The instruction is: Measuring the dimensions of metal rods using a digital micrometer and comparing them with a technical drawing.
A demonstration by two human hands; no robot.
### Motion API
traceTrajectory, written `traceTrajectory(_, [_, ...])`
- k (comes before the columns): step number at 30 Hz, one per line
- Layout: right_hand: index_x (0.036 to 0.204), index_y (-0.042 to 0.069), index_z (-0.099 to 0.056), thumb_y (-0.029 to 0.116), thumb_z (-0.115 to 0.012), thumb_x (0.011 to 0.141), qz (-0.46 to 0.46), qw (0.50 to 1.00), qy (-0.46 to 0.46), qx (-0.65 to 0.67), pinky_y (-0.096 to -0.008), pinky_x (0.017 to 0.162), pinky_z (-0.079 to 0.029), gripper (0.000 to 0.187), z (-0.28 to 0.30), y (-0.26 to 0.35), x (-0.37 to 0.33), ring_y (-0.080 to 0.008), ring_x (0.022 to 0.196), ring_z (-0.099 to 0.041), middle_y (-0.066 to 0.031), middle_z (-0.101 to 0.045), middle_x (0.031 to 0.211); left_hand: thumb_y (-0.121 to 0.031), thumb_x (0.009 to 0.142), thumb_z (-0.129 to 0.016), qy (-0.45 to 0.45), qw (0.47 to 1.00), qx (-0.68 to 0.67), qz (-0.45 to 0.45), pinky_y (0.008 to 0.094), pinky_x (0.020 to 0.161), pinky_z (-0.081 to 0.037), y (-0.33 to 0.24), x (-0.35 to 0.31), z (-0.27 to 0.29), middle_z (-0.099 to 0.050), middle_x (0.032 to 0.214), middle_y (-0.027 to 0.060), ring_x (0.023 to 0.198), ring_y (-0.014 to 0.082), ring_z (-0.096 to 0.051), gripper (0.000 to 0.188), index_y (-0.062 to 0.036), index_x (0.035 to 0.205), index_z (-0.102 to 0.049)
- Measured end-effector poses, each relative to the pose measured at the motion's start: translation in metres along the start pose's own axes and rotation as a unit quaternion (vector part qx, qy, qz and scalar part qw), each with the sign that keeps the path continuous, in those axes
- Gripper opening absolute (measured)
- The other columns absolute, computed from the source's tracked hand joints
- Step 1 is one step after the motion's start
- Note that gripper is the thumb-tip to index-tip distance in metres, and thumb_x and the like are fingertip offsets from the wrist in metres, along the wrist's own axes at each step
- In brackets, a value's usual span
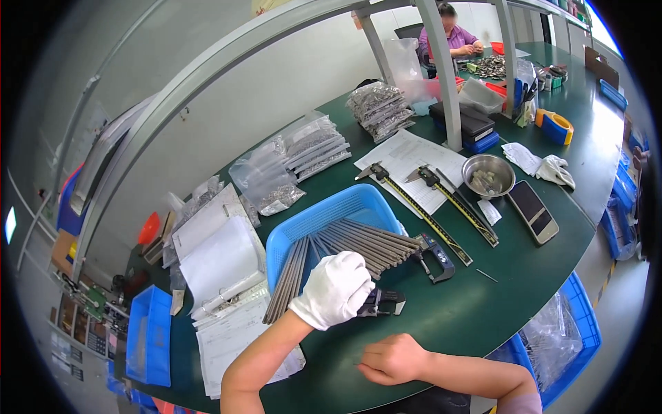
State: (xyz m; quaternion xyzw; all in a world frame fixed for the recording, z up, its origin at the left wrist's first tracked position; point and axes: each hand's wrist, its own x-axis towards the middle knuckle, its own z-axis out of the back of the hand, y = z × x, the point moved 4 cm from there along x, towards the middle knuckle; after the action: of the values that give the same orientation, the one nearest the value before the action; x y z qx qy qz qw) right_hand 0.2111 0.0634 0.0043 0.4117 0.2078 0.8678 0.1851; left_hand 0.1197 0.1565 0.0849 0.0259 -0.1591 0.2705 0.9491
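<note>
My left hand [336, 290], in a white glove, is closed in front of a blue plastic basket [279, 238] of long grey metal rods [362, 241]. Whatever its fingers hold is hidden. Just right of the glove lies a dark micrometer [383, 302], partly covered by it; I cannot tell whether they touch. A second micrometer [436, 259] sits beside the rod ends. Bare and low over the near table edge, my right hand [394, 359] has its fingers pressed together, with a tiny dark tip at them too small to name.
Two calipers [427, 217] lie on papers beyond the basket. A metal bowl [488, 176], a phone [533, 212] and a thin pin [487, 275] are to the right. An open binder [221, 265] lies left. Bagged parts [317, 145] line the back; a person [452, 38] works at the far end.
</note>
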Motion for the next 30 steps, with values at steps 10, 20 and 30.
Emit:
traceTrajectory(10, [0.056,0.007,-0.046,0.021,-0.055,0.077,0.014,1.000,0.015,0.006,-0.0342,0.040,-0.041,0.026,-0.003,0.005,0.000,-0.0241,0.045,-0.050,-0.0054,-0.046,0.055,-0.028,0.076,-0.058,-0.068,0.958,-0.042,0.275,0.0375,0.075,-0.043,-0.007,-0.053,0.011,-0.052,0.097,0.0159,0.088,0.0309,-0.053,0.043,-0.0017,0.109,-0.046])
traceTrajectory(20, [0.056,0.009,-0.048,0.021,-0.057,0.075,0.021,1.000,-0.018,0.007,-0.0324,0.036,-0.038,0.023,-0.003,0.008,-0.001,-0.0229,0.042,-0.047,-0.0028,-0.044,0.053,-0.014,0.067,-0.064,0.098,0.943,0.256,0.188,0.0349,0.061,-0.041,0.003,-0.102,0.035,-0.051,0.074,0.0046,0.070,0.0231,-0.052,0.017,-0.0103,0.083,-0.061])
traceTrajectory(30, [0.056,0.007,-0.045,0.021,-0.055,0.076,0.000,1.000,-0.009,0.003,-0.0349,0.039,-0.040,0.026,0.000,-0.001,0.000,-0.0249,0.045,-0.050,-0.0053,-0.046,0.054,-0.005,0.072,-0.062,-0.206,0.950,0.143,0.188,0.0301,0.055,-0.043,0.000,-0.089,0.066,-0.052,0.065,0.0048,0.061,0.0212,-0.055,0.006,-0.0080,0.076,-0.060])
